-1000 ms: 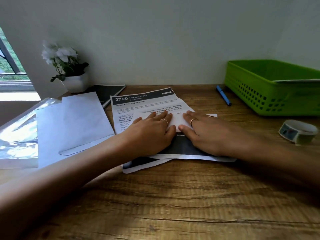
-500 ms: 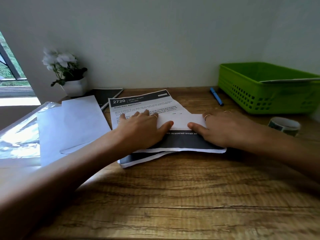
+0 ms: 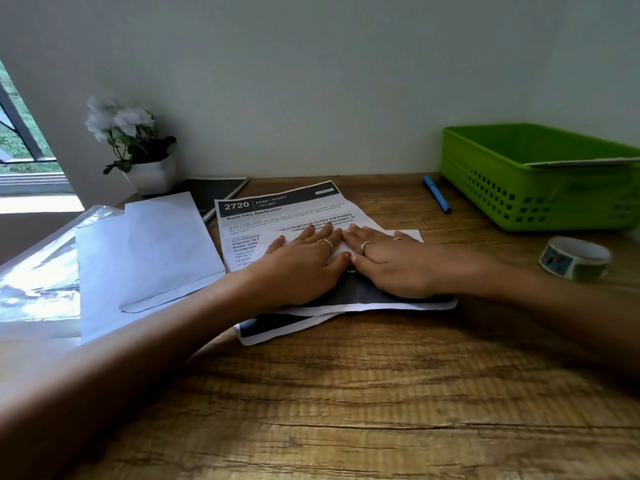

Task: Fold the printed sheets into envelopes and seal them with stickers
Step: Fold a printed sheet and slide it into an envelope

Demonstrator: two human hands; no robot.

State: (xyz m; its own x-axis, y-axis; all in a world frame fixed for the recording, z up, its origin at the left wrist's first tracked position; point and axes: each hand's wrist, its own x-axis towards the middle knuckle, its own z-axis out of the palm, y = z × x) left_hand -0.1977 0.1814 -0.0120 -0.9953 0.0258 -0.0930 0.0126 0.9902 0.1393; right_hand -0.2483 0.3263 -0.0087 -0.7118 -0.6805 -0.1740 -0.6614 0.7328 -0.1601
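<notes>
While both your hands lie flat with fingers straight on the printed sheet (image 3: 277, 216) at the middle of the desk (image 3: 346, 393), left hand (image 3: 298, 268) touching right hand (image 3: 391, 265), you are pressing down its first fold. Next, I judge, crease the remaining flaps, then reach for the sticker roll (image 3: 575, 258) to your right.

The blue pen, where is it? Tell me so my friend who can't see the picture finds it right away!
Find the big green basket at the back right of the wooden desk. Just left of it, near the wall, the blue pen lies flat on the bare wood. It is the only thin blue stick there; the sticker roll nearby is round, and the printed sheet is flat paper.
</notes>
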